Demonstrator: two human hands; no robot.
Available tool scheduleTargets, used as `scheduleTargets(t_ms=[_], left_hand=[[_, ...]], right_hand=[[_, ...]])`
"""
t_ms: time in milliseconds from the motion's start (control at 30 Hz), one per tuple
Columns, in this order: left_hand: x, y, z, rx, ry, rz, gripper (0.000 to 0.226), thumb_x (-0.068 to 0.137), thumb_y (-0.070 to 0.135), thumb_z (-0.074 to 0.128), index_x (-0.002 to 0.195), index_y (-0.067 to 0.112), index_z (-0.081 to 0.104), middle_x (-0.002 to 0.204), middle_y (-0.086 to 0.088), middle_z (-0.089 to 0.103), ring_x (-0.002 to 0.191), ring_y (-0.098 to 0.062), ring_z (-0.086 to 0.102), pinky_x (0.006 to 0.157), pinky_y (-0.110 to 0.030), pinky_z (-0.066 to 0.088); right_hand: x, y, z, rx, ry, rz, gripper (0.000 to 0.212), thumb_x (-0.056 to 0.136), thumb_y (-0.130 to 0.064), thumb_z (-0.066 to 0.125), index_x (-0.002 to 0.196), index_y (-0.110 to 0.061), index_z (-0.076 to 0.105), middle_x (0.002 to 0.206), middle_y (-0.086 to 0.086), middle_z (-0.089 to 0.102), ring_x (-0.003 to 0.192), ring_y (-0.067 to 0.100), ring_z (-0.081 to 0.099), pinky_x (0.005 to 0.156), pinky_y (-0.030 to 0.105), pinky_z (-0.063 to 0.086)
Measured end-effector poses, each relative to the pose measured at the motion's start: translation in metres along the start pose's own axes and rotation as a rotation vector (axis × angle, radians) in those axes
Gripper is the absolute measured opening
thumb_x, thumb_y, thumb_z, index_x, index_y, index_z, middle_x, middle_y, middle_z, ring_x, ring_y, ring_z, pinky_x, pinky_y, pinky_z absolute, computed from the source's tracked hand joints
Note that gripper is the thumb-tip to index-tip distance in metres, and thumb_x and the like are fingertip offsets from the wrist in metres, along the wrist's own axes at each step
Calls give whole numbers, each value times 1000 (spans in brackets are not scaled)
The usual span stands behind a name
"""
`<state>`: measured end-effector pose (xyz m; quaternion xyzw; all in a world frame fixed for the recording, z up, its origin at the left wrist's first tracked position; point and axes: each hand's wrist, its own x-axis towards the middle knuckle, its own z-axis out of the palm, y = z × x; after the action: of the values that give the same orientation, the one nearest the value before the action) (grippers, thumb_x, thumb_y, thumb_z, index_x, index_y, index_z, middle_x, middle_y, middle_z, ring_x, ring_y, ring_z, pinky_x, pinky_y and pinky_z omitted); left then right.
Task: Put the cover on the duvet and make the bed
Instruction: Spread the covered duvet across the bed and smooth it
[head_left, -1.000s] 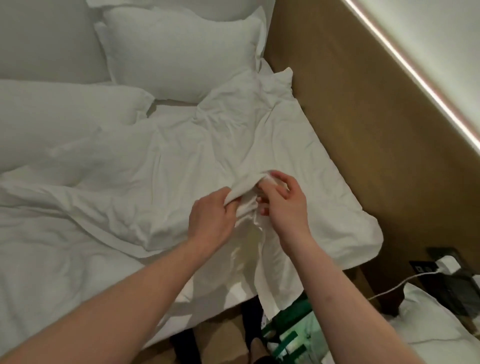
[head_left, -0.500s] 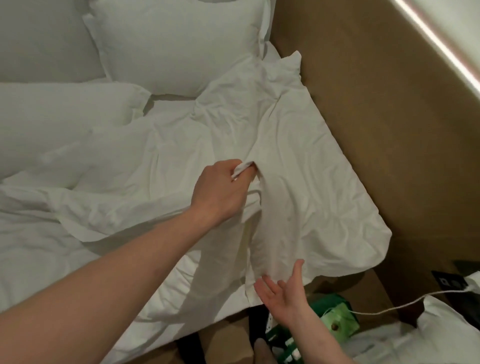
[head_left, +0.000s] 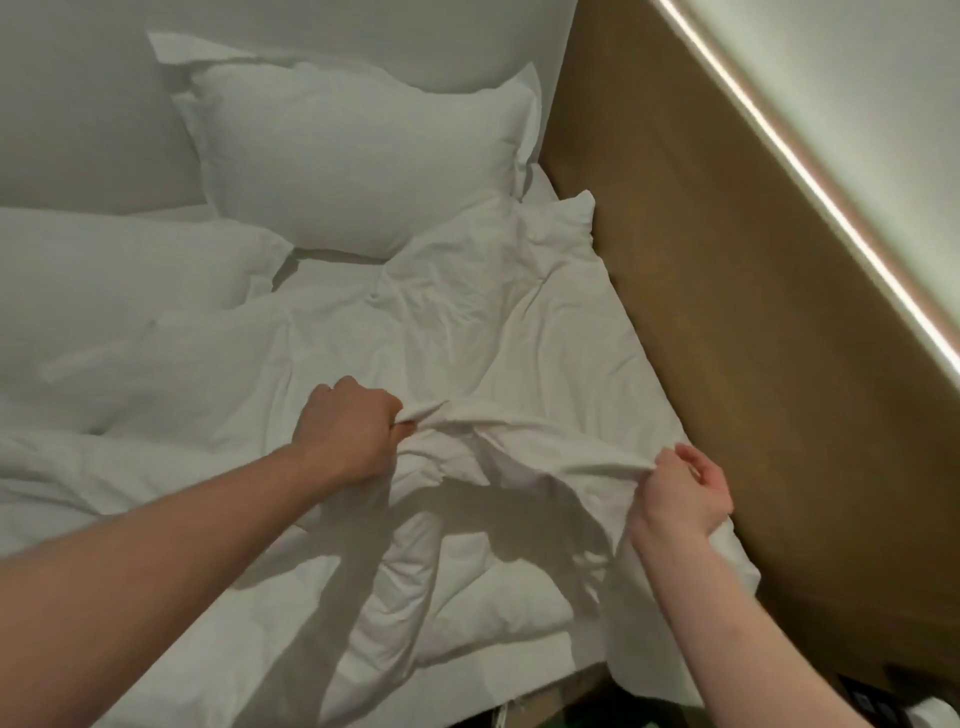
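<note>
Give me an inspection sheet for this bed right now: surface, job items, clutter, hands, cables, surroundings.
Surface: bed covered in rumpled white bedding.
Job's things: white duvet cover lies crumpled, its edge lifted and stretched between both hands; quilted duvet shows beneath it.
Clutter: two pillows at the head.
Grippers: left hand grips a bunched fold; right hand pinches the edge.
Cables: nothing seen.
Surroundings: wooden wall panel at the right with a light strip.

Dim, soft-focus wide-angle frame: LED strip (head_left: 810, 171) at upper right is the visible light source, mildly blown out; arm shadows fall on the white duvet cover (head_left: 467, 525); edges bow.
</note>
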<state>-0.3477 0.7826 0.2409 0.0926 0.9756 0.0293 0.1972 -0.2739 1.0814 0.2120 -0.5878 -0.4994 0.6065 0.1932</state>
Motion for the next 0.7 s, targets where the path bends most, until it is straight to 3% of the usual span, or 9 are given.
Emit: scheduleTargets(t_ms=[100,233,300,367,433,500,600,700], left_hand=[[34,-1,-51,5,-36,-48,45,95,61,51,68,25,56,84,-2,63,79,-26,58,68,-33,43],[98,-5,-146,-133,252,-190,41,95,54,55,91,18,72,99,-13,70,88,-35,61,75,-35,46],[125,-10,-184,-264,434,-252,34,97,44,56,106,15,72,112,-16,70,101,-38,63,84,-39,48],[136,-13,-200,-359,499,-263,40,98,40,57,130,17,61,136,-15,60,123,-39,56,102,-43,45],[129,-13,-186,-354,450,-222,51,94,40,61,140,18,52,145,-15,49,132,-38,50,109,-45,41],[115,-14,-147,-335,357,-158,51,88,35,66,135,19,55,144,-15,49,131,-37,49,110,-46,42],[79,-16,-71,-296,159,-106,51,84,35,68,132,22,57,143,-10,49,130,-32,50,107,-45,44],[37,-19,5,-268,-76,-87,53,85,40,66,134,25,56,146,-4,45,130,-27,49,107,-41,44]], right_hand=[[14,-77,68,-42,-96,-167,25,80,-2,60,76,-25,66,77,-2,67,74,19,64,70,28,57],[22,-188,170,-239,-299,-412,32,77,-10,49,92,-27,72,96,3,75,82,25,71,66,35,62],[3,-239,210,-338,-402,-617,34,76,-15,49,102,-32,64,106,-3,71,97,20,70,86,38,61],[-24,-257,229,-415,-524,-754,33,79,-19,55,106,-38,55,114,-10,63,107,15,65,98,33,54],[-40,-238,227,-514,-636,-882,34,83,-15,59,113,-30,59,115,-12,58,112,11,59,100,25,47],[-37,-190,212,-668,-717,-907,42,85,-10,61,125,-21,61,123,-5,60,119,13,56,103,25,44],[-16,-88,163,-923,-826,-721,50,86,-11,63,136,-19,55,141,4,53,129,19,51,107,27,41],[9,13,100,-1146,-836,-472,57,85,-16,67,139,-16,49,142,11,49,125,26,55,107,32,43]])
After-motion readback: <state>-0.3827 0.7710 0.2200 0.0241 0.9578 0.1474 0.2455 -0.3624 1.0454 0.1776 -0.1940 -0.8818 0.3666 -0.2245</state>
